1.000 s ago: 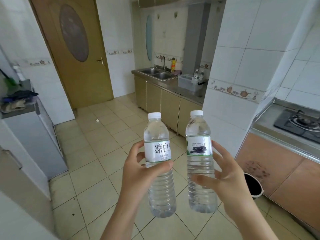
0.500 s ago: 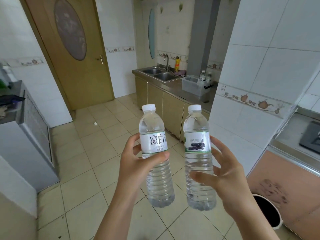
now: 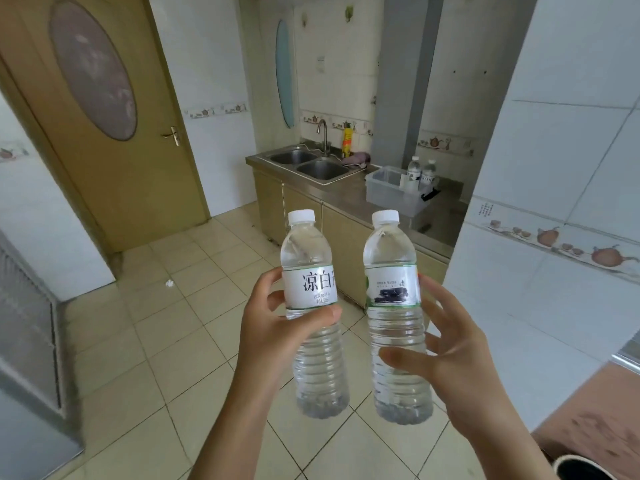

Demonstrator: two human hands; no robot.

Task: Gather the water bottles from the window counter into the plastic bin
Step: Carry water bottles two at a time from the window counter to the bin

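Head view of a tiled kitchen, with places given relative to the plastic bin [image 3: 391,192] on the steel counter [image 3: 349,202]. Left hand [image 3: 277,337] wraps around a clear water bottle [image 3: 313,306] with large printed characters on its white label, thumb across the front below the label. Right hand [image 3: 460,362] grips a second bottle [image 3: 394,306] with a dark picture on its label, thumb on the ribbed body and fingers [image 3: 433,299] spread behind it. Both bottles are upright, capped, side by side without touching, held over the floor well in front of the bin. Two more bottles [image 3: 420,171] stand at the bin's far right side; whether inside it or just behind cannot be told. A double sink [image 3: 310,162] lies left of the bin, and a wooden door [image 3: 104,133] further left.
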